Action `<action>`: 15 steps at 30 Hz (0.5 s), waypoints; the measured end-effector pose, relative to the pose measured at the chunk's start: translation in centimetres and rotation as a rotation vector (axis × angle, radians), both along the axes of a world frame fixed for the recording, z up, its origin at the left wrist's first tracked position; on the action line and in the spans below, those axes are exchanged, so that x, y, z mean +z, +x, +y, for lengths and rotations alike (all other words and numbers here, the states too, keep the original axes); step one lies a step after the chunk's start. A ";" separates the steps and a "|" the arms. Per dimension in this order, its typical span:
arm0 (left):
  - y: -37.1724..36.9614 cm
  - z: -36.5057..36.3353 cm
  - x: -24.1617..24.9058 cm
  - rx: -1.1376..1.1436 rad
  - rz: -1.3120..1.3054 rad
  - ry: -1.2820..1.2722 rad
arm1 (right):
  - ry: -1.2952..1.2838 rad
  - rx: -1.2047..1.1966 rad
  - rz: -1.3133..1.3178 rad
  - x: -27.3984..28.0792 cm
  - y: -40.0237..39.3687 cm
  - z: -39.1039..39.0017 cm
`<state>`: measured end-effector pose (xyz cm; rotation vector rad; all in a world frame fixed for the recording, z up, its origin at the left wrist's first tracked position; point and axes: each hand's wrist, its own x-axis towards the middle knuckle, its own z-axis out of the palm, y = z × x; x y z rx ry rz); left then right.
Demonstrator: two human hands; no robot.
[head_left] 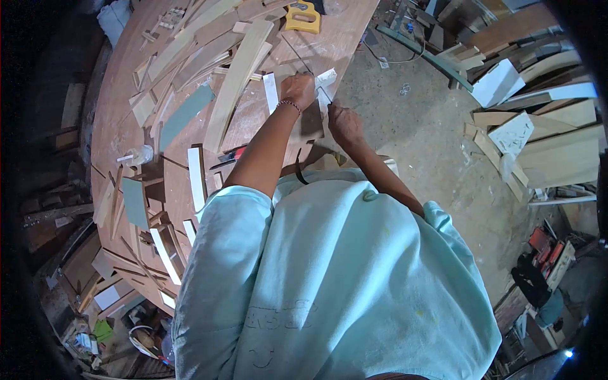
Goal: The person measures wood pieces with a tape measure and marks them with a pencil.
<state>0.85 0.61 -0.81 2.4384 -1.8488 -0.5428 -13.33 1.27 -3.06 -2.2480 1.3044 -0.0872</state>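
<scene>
Near the table's right edge, my left hand point(297, 90) is closed at a thin dark rod point(296, 53) that slants up and left from it. My right hand point(346, 125) is closed just past the edge, lower right of the left one, with a thin dark piece at its fingertips; what it grips is too small to name. Between the hands lies a white strip point(325, 81), partly covered by the left hand. Another white strip point(271, 92) rests left of my left hand. A long pale board point(239, 85) lies further left.
The wooden table point(253, 126) carries wood strips, a yellow-handled saw point(303, 18), a green-grey board point(187, 118) and a clear bottle point(140, 156). Right of it is the concrete floor point(437, 152), with stacked boards point(557, 155) at the far right.
</scene>
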 end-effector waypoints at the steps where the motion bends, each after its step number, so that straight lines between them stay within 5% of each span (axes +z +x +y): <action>1: 0.0 0.0 0.0 -0.011 -0.010 0.001 | 0.009 -0.009 0.002 -0.3 0.1 0.0; 15: 0.0 -0.1 0.2 0.015 0.003 0.055 | -0.023 0.040 -0.067 -1.2 -1.3 0.4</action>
